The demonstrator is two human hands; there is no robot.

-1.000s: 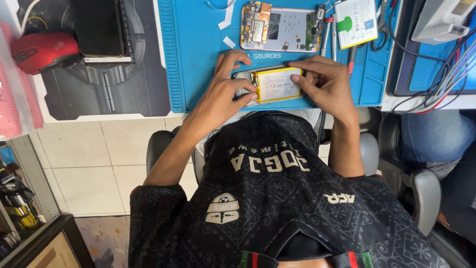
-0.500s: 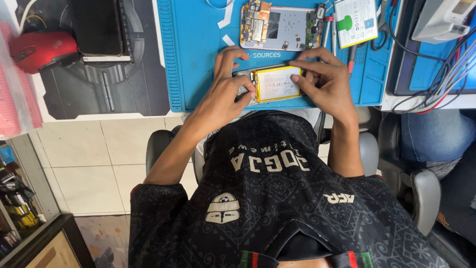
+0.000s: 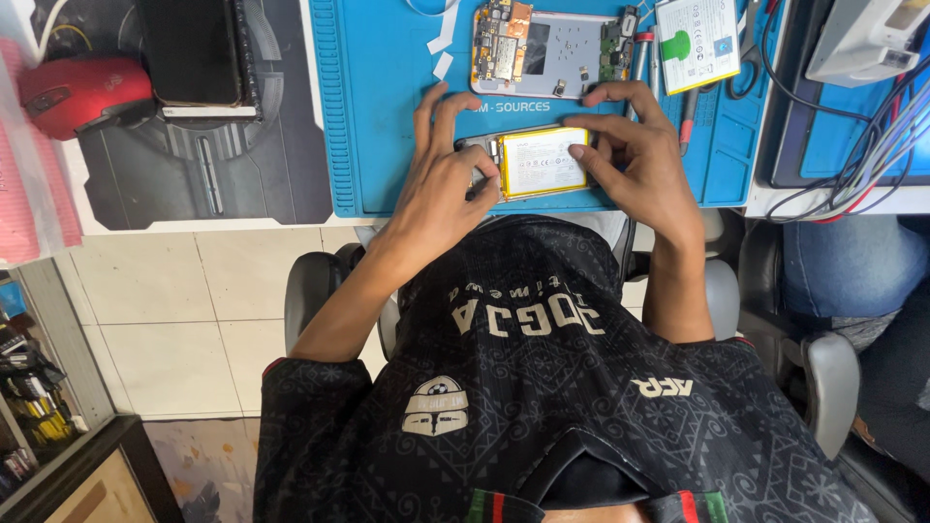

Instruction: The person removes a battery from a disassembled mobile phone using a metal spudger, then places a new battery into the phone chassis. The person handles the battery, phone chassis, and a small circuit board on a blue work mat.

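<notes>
On the blue work mat [image 3: 378,116] lies a flat white battery with a yellow edge [image 3: 542,162], seated in a phone body whose grey end shows at its left. My left hand [image 3: 441,184] rests on that left end, fingers spread over the mat. My right hand [image 3: 635,160] holds the battery's right side, with a fingertip pressing on its face. Just beyond them lies an opened phone frame [image 3: 547,48] with bare circuit boards at both ends.
A second white battery [image 3: 697,41], tweezers and scissors lie at the mat's far right. A red mouse [image 3: 82,92] and a dark tablet [image 3: 194,53] sit on the grey pad to the left. Cables and a white device [image 3: 872,39] crowd the right. Another person's leg in jeans [image 3: 852,266] is beside my chair.
My left fingers have spread and lifted a little off the phone's left end. The right hand and the battery stay where they were.
</notes>
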